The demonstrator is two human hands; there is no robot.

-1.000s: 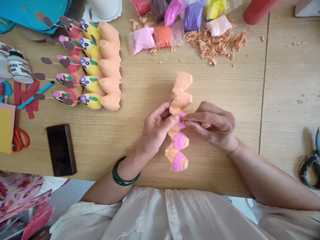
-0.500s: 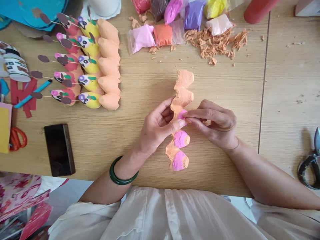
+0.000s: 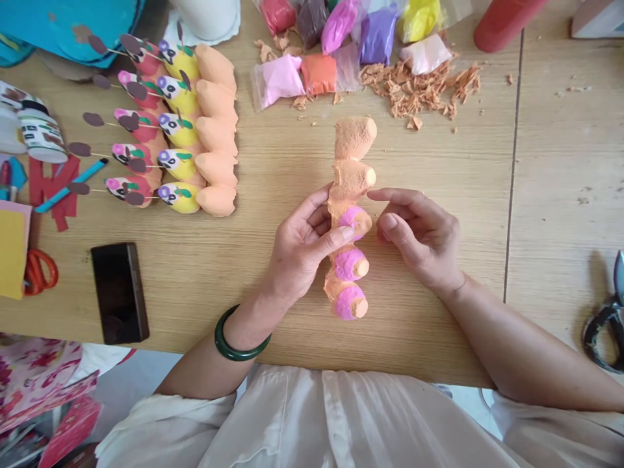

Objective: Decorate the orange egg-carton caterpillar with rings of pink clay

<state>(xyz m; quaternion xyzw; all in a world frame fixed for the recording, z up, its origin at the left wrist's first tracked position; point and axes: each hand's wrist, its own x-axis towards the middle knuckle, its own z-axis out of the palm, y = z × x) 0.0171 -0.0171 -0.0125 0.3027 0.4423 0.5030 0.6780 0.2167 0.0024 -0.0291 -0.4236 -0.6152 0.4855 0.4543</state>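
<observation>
My left hand (image 3: 307,244) grips an orange egg carton strip (image 3: 355,138) at its middle, thumb in front and fingers behind. The strip stands lengthwise away from me, its several cups pointing right. Pink clay (image 3: 348,265) is pressed around the three nearest cups, whose blunt tips stay orange; the two far cups are plain orange. Just right of the strip, my right hand (image 3: 422,237) is off it, its index finger stretched out and its thumb apart, with nothing visible between them.
Decorated egg carton strips (image 3: 180,159) with painted cups and brown ovals stand at the back left. Bags of coloured clay (image 3: 283,81) and orange scraps (image 3: 424,88) lie at the back. A phone (image 3: 119,292), red-handled scissors (image 3: 39,272) and black-handled shears (image 3: 604,325) rest at the sides.
My right hand has let go of the pink clay on the third cup and drawn back to the right, its fingers opening. The strip has turned slightly, showing its cup tips more.
</observation>
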